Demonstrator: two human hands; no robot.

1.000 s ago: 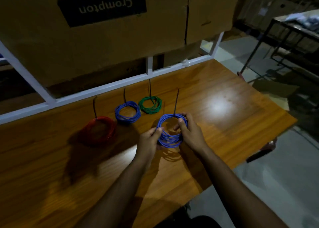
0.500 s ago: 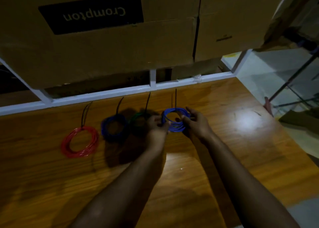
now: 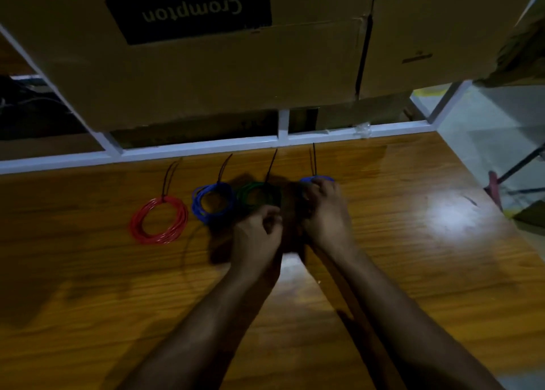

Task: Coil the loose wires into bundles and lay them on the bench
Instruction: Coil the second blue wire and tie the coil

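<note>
Three tied wire coils lie in a row near the back of the wooden bench [image 3: 413,271]: a red coil [image 3: 159,238], a blue coil [image 3: 197,203] and a green coil [image 3: 244,195] in shadow. A black tie tail sticks up from each. To their right, my right hand [image 3: 324,212] grips a second blue coil [image 3: 315,179] against the bench; only its far edge and tie tail show above my fingers. My left hand [image 3: 259,233] hovers just behind the green coil, fingers loosely curled, with no wire seen in it.
A white metal rail [image 3: 206,146] runs along the bench's back edge. Large cardboard boxes [image 3: 191,65] hang over it. The bench ends at the right, with floor [image 3: 501,141] and a dark metal stand beyond. The light is dim.
Both hands carried the second blue coil toward the back of the bench, to the right of the green coil. My left hand has since come off it and drawn back.
</note>
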